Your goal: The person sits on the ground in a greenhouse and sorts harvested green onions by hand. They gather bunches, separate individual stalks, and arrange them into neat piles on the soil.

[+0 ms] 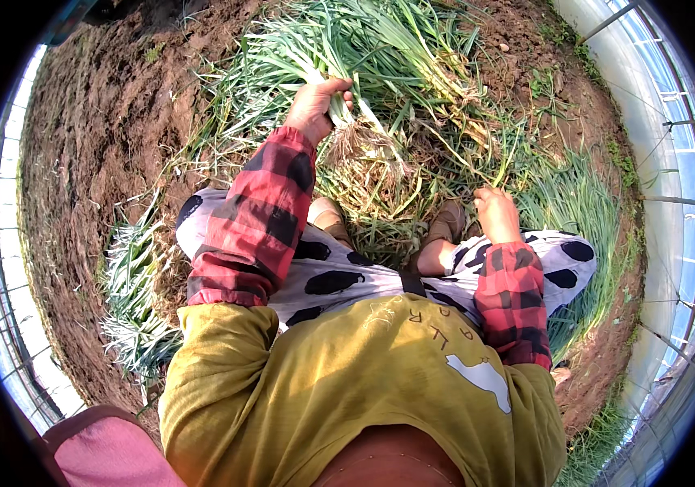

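Note:
My left hand (317, 109) is closed around the pale lower stems of a bunch of green-leaved plants (339, 109), which look like leeks or green onions, their stringy roots (359, 143) hanging towards me. My right hand (496, 210), lower and to the right above my knee, has its fingers closed on a thin yellow-green leaf (506, 164). A large heap of the same plants (378, 42) lies on the soil beyond my left hand. Loose leaves and dry trimmings (372, 195) cover the ground between my shoes.
Brown soil (98, 122) stretches to the left. Another pile of the plants (134, 292) lies beside my left leg, and long green leaves (585, 225) lie past my right knee. A plastic-covered greenhouse wall (664, 182) with metal poles curves along the right.

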The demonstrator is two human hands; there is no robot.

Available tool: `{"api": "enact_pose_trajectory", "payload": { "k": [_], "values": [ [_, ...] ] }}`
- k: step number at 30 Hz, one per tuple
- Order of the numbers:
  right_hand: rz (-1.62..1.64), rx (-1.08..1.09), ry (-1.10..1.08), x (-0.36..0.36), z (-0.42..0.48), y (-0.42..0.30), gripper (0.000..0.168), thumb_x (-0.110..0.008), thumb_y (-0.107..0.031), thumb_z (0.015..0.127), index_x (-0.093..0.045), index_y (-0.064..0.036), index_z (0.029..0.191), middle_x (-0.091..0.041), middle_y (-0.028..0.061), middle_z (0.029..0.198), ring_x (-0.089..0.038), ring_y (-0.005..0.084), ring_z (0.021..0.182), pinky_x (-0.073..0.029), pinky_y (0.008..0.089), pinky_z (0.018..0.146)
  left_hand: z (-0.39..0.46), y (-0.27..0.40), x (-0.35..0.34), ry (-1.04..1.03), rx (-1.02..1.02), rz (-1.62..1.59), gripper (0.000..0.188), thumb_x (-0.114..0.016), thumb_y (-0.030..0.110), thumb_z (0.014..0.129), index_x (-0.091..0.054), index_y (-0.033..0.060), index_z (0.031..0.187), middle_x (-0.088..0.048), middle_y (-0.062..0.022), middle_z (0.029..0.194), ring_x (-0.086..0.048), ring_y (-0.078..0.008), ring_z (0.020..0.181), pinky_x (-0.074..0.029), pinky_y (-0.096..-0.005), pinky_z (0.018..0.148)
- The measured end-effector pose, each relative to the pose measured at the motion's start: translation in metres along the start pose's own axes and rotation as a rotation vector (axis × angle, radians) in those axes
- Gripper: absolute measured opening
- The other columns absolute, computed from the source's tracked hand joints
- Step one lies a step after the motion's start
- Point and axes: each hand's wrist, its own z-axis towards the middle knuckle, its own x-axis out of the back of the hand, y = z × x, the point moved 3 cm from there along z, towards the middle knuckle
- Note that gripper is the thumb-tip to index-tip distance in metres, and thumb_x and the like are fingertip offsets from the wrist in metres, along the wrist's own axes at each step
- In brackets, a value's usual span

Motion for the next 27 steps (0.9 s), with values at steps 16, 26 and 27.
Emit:
{"api": "enact_pose_trajectory", "payload": {
  "k": [16, 26, 27],
  "values": [
    [1.160, 0.270, -0.556, -0.016, 0.042, -0.165, 0.036, -0.054, -0.032, 0.086, -0.056, 0.001, 0.099, -0.061, 0.0059, 0.086, -0.053, 0.0117, 0.081, -0.041, 0.0264, 0.078, -0.048, -0.024, 0.002, -0.069, 0.213, 0.158, 0.027, -0.044, -0.004, 0.077, -0.044, -0.0075, 0.104, -0.059, -0.0187, 0.082, -0.062, -0.0267, 0.070, -0.054, -0.0359, 0.063],
    [1.299, 0.167, -0.441, 0.005, 0.155, -0.161, 0.022, -0.062, -0.015, 0.078, -0.061, 0.002, 0.092, -0.061, 0.0040, 0.087, -0.054, 0.0125, 0.079, -0.040, 0.0253, 0.077, -0.043, -0.022, 0.016, -0.092, 0.271, 0.213, 0.028, -0.044, 0.002, 0.080, -0.042, -0.0045, 0.108, -0.057, -0.0151, 0.080, -0.059, -0.0217, 0.060, -0.054, -0.0368, 0.058],
    [1.347, 0.198, -0.477, 0.001, 0.160, -0.163, 0.021, -0.062, -0.014, 0.078, -0.061, 0.003, 0.091, -0.062, 0.0032, 0.081, -0.054, 0.0114, 0.076, -0.040, 0.0246, 0.075, -0.043, -0.022, 0.016, -0.091, 0.274, 0.218, 0.026, -0.043, 0.005, 0.083, -0.042, -0.0030, 0.107, -0.057, -0.0143, 0.079, -0.059, -0.0216, 0.061, -0.053, -0.0364, 0.058]
  ]
}}
